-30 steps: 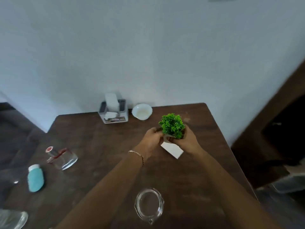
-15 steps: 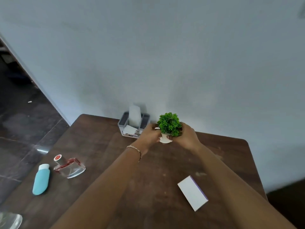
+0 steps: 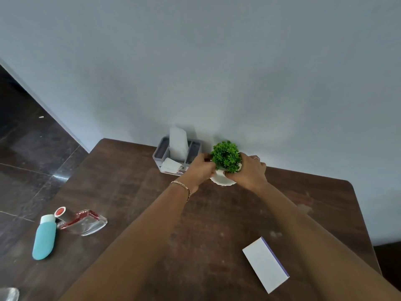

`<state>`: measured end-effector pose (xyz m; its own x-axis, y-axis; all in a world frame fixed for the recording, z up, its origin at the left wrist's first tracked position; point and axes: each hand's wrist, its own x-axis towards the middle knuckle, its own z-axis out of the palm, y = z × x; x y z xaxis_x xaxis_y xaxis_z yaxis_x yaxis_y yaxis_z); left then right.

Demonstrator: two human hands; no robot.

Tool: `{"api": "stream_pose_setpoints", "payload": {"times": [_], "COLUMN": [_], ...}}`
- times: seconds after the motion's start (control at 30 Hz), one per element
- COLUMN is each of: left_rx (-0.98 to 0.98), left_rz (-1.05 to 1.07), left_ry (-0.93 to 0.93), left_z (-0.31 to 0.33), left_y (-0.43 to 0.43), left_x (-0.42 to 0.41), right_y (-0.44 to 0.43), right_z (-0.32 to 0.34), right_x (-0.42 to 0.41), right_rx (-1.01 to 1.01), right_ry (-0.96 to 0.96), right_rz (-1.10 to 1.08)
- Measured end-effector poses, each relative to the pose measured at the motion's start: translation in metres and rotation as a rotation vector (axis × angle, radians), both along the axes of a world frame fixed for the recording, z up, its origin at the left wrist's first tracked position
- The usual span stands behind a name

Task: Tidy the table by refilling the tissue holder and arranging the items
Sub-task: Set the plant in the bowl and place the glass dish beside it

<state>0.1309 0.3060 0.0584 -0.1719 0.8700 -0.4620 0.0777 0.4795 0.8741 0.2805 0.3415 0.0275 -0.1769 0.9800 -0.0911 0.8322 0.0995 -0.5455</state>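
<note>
A small green plant (image 3: 226, 155) in a white pot sits on a white scalloped saucer (image 3: 221, 181) near the table's back edge. My left hand (image 3: 200, 170) grips the pot from the left, and my right hand (image 3: 249, 171) grips it from the right. Just left of the plant stands the grey tissue holder (image 3: 159, 151), with a white tissue (image 3: 178, 142) sticking up from it and folded tissues in its front slot. The pot is mostly hidden by my fingers.
A white box with a purple edge (image 3: 265, 263) lies at the front right of the brown table (image 3: 121, 192). At the left lie a teal bottle (image 3: 44, 237) and a glass perfume bottle with a red cap (image 3: 81, 221). A glass item (image 3: 8, 294) shows at the bottom-left corner.
Both hands carried the plant from the middle of the table to the back, onto the white saucer beside the tissue holder. The white box stayed behind.
</note>
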Motion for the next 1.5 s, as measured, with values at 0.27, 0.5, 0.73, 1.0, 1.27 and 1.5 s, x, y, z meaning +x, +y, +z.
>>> {"api": "stream_pose_setpoints", "payload": {"times": [0.27, 0.5, 0.73, 1.0, 1.27, 1.5], "left_rx": [-0.061, -0.083, -0.092, -0.065, -0.052, -0.087], "left_rz": [-0.004, 0.020, -0.005, -0.041, -0.066, -0.057], "left_ry": [-0.020, -0.093, -0.072, -0.016, -0.113, -0.148], "left_z": [-0.015, -0.022, -0.016, 0.003, 0.013, -0.010], "left_y": [0.009, 0.007, -0.004, -0.035, -0.109, -0.205], "left_x": [-0.004, -0.004, -0.005, -0.013, -0.018, -0.016], "right_y": [-0.001, -0.001, -0.010, -0.049, -0.132, -0.256], "right_z": [-0.008, -0.008, -0.004, 0.006, 0.008, -0.014], "right_x": [0.002, 0.003, 0.008, 0.025, 0.035, 0.028], "right_rx": [0.033, 0.024, -0.001, -0.047, -0.009, -0.126], "right_ry": [-0.085, -0.084, -0.037, 0.091, 0.214, 0.249], "right_rz": [0.053, 0.047, 0.003, -0.031, -0.026, -0.001]}}
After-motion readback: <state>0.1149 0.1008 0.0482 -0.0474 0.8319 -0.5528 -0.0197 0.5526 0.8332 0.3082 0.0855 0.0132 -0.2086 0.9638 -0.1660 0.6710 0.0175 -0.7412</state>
